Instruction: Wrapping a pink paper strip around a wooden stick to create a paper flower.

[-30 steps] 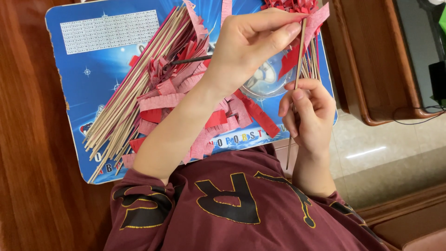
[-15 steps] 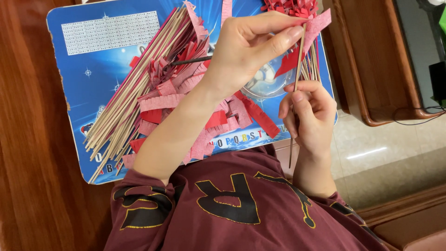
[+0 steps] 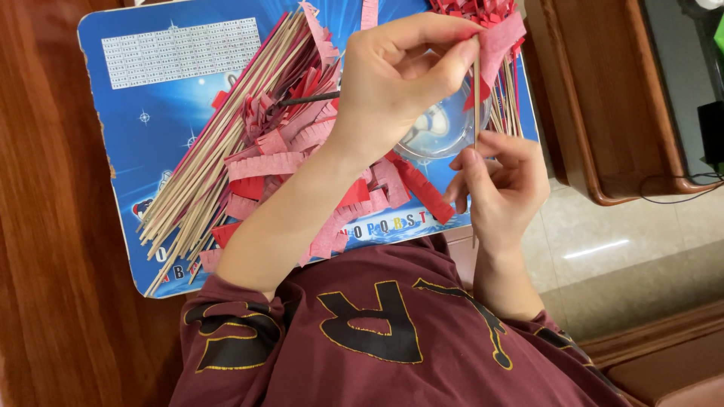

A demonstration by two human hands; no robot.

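The left hand (image 3: 403, 83) reaches across the blue board (image 3: 151, 120), a flat laminated sheet with rounded corners, printed with a pale grid and small stars; its thumb and forefinger are pinched narrow on the upper part of a thin wooden stick (image 3: 475, 113) and on the pink paper strip (image 3: 499, 41) at the stick's top, a soft crepe-like piece with a ragged, fringed edge. The right hand (image 3: 501, 188) sits lower, fingers curled closely round the same stick's lower part; the stick stands nearly upright between the two hands, its bottom end poking out below the right hand. Beneath the left wrist lies a loose heap of fringed paper strips (image 3: 302, 151), pink and deeper red, cut like combs along one side; beside them a fan of pale wooden sticks (image 3: 204, 181), smooth and slender, runs slantwise over the board. A clear round bowl (image 3: 441, 128) shows just behind the left hand; more sticks and red fringe lie at the board's upper right. The board rests on a glossy reddish-brown wooden table (image 3: 45, 226); the maroon sleeve (image 3: 226, 332) carries dark lettering outlined in yellow. Compared with half a second earlier, the strip's free end has drawn in closer to the stick and the left fingers; the right hand's grip looks much the same.
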